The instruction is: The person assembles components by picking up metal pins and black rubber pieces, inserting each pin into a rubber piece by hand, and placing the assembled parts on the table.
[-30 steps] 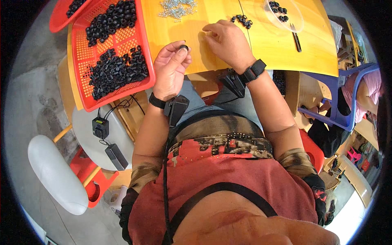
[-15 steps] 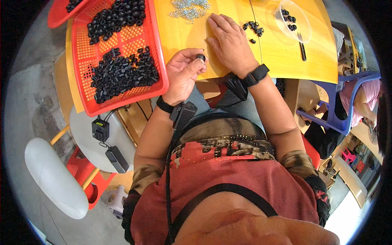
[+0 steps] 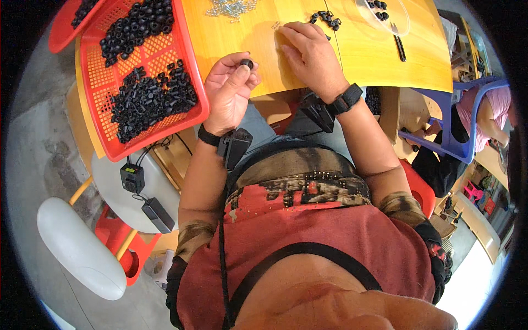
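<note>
Between the thumb and index finger of my left hand (image 3: 230, 91) is a small round black plastic piece (image 3: 247, 64). This hand is raised near the table's front edge, just right of the red basket. My right hand (image 3: 316, 58) lies palm down on the yellow table (image 3: 396, 69), its fingers extended and holding nothing visible. A few tiny shiny pieces (image 3: 275, 25) lie close to its fingertips. Farther back is a heap of small shiny pieces that look like springs (image 3: 234, 7). Several small black pieces (image 3: 328, 21) are scattered beyond my right hand, partly hidden by it.
At left, a red basket (image 3: 201, 104) holds round black pieces and smaller black plugs. A clear round tub (image 3: 406, 26) with black pieces stands at back right, beside a black pen-like tool (image 3: 401, 49). A person sits near a blue plastic chair (image 3: 467, 143) at right.
The view has shifted, so the table and basket sit higher and farther left. My right hand has drawn slightly back, exposing tiny shiny pieces by its fingertips. My left hand still pinches the black piece.
</note>
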A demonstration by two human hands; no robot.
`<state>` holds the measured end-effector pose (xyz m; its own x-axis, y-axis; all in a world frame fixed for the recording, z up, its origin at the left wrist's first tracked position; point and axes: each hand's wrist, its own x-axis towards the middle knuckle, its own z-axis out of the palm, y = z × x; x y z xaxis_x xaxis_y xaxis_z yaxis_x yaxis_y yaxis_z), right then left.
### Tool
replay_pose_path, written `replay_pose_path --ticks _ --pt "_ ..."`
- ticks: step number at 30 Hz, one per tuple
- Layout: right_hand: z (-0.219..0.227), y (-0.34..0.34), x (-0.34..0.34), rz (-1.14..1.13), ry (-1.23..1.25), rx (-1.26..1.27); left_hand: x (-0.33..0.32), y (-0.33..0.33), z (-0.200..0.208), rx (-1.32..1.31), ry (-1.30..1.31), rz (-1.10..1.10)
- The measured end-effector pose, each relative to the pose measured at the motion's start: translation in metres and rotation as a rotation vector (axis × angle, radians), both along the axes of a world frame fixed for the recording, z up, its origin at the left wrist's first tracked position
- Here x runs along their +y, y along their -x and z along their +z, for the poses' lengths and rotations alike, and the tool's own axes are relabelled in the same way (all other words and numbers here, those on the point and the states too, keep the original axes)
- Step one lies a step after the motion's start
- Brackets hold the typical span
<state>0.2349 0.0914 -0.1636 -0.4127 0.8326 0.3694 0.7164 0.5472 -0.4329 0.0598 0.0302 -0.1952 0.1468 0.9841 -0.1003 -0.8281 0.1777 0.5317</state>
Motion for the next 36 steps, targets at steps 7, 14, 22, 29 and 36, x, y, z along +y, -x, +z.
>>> replay_pose_path --ticks 7,14,22,29,36 --pt "-0.003 -0.004 -0.001 0.01 -0.04 0.032 0.0 -0.003 0.001 -0.009 -0.015 -0.018" --pt "-0.012 -0.001 0.023 -0.018 -0.014 0.041 -0.001 -0.004 0.001 -0.003 -0.003 -0.017" --pt "0.0 0.007 0.021 -0.063 0.069 0.042 0.001 -0.003 -0.002 -0.056 0.019 -0.013" --pt "-0.008 -0.007 0.009 -0.097 0.031 0.09 0.002 -0.003 -0.002 -0.04 0.008 -0.014" --pt "-0.007 -0.006 0.009 -0.142 0.06 0.136 0.0 -0.005 0.003 -0.031 0.017 -0.004"
